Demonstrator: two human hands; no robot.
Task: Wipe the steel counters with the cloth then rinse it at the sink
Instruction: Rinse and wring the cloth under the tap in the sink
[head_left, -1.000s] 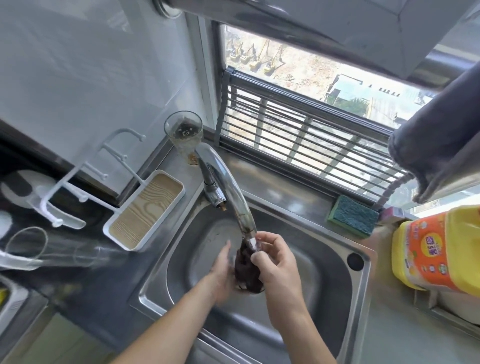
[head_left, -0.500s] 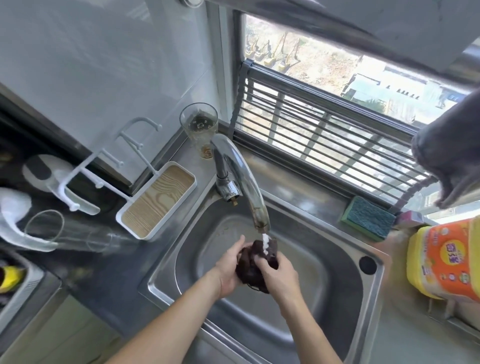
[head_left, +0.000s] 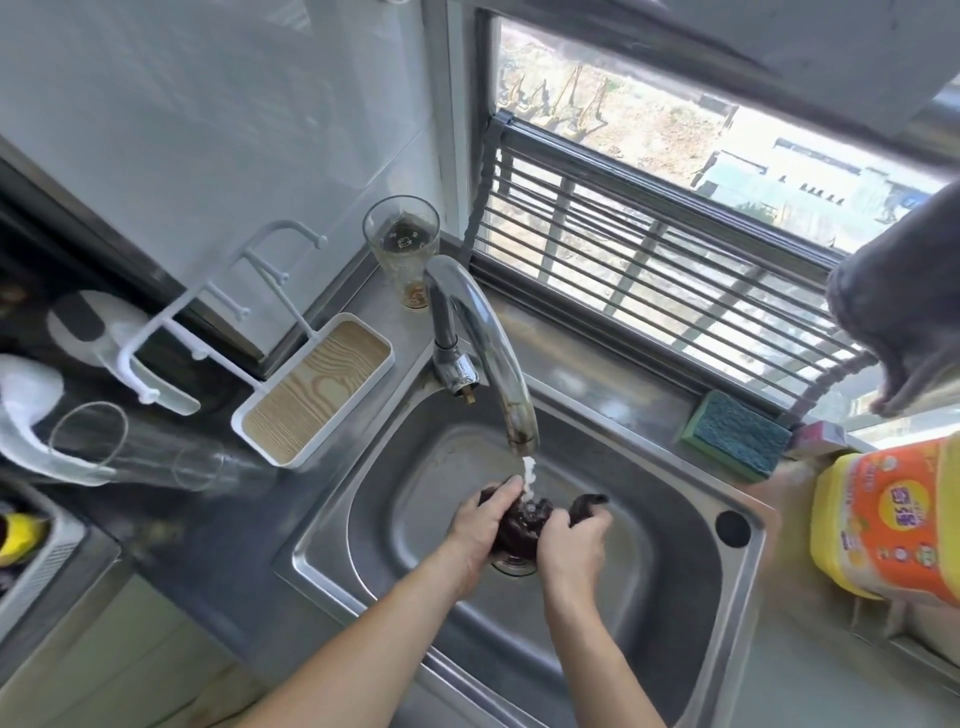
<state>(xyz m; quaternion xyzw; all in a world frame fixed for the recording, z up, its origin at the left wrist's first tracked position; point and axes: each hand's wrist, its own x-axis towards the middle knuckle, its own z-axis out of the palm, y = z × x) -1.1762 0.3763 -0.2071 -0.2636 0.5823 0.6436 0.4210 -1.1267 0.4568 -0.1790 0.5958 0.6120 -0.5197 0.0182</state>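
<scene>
A dark wet cloth (head_left: 524, 522) is bunched over the middle of the steel sink (head_left: 670, 566), above the drain. My left hand (head_left: 480, 530) grips its left side and my right hand (head_left: 574, 545) grips its right side, with a dark end of cloth sticking out past the right fingers. Water runs from the curved steel tap (head_left: 488, 343) in a white stream onto the cloth between my hands. The steel counter (head_left: 831, 670) runs around the sink.
A drinking glass (head_left: 402, 249) stands behind the tap. A white tray with a wood-grain base (head_left: 317, 387) and a lying glass (head_left: 130, 447) sit left. A green sponge (head_left: 737, 434) and yellow detergent bottle (head_left: 893, 519) are right. A grey cloth (head_left: 904, 306) hangs top right.
My hands have dropped lower into the sink and moved apart a little, and the cloth is stretched wider between them under the running water. The view has shifted rightward.
</scene>
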